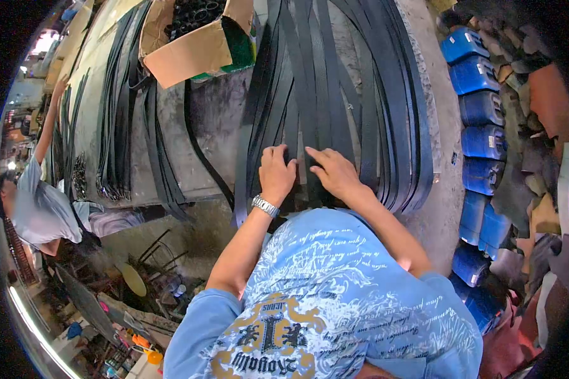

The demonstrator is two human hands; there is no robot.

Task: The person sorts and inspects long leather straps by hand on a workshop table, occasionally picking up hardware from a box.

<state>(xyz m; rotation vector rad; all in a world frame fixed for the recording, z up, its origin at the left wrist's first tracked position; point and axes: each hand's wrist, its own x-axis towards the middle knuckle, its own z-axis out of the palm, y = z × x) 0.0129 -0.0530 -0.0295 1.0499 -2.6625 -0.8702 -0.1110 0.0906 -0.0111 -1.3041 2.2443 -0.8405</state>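
Observation:
Long black straps (pixel 318 82), leather-like, lie side by side over the bench and hang toward my body. My left hand (pixel 277 175), with a metal-banded watch (pixel 265 205) on its wrist, rests on the straps left of the middle. Its fingers point away from me, slightly bent, with the thumb apart. Just to the right, my right hand (pixel 336 174) lies on the strips too, index finger and thumb spread toward the left hand. Neither hand visibly grips a strap.
An open cardboard box (pixel 193 54) of small black parts stands at the back left. More strap bundles (pixel 117 107) lie further left, near another person (pixel 38 202) reaching over the bench. Blue jugs (pixel 480 110) line the right side, with leather-like scraps (pixel 525 158) beyond.

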